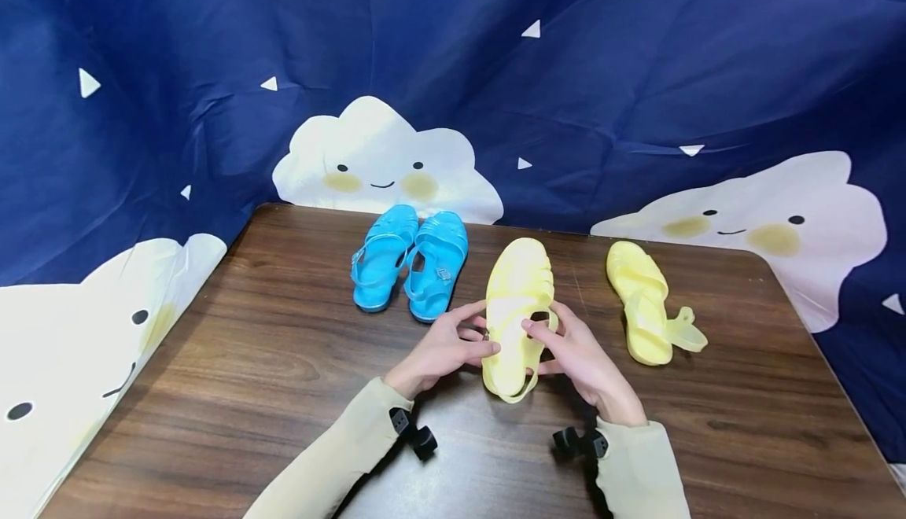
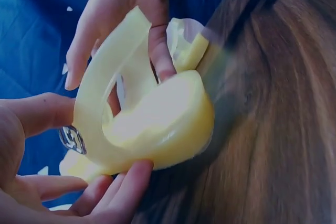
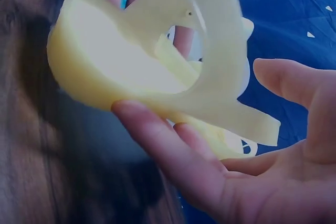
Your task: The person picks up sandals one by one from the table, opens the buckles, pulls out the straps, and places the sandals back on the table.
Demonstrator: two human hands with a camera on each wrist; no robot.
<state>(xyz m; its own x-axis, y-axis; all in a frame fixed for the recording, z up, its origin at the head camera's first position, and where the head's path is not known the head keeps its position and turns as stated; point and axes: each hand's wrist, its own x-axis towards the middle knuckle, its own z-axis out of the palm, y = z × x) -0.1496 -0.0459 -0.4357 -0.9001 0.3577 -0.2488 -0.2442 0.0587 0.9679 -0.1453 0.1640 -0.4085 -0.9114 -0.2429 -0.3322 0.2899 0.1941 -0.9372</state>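
A yellow jelly sandal (image 1: 508, 358) is held between both hands over the table, toe pointing away, its heel strap (image 2: 93, 95) standing up. My left hand (image 1: 447, 347) grips its left side, thumb at the strap near a metal buckle (image 2: 72, 139) and fingers under the sole. On the other side, my right hand (image 1: 576, 352) holds it with fingers (image 3: 173, 150) curled beneath the sole. The right thumb stands apart from the strap in the right wrist view. The strap's loose end (image 3: 257, 124) lies between that thumb and the fingers.
A second yellow sandal (image 1: 647, 342) lies to the right on the brown wooden table (image 1: 233, 393), its strap spread outward. Two blue sandals (image 1: 382, 263) stand side by side at the back left. A blue cloth with clouds (image 1: 566, 94) hangs behind the table.
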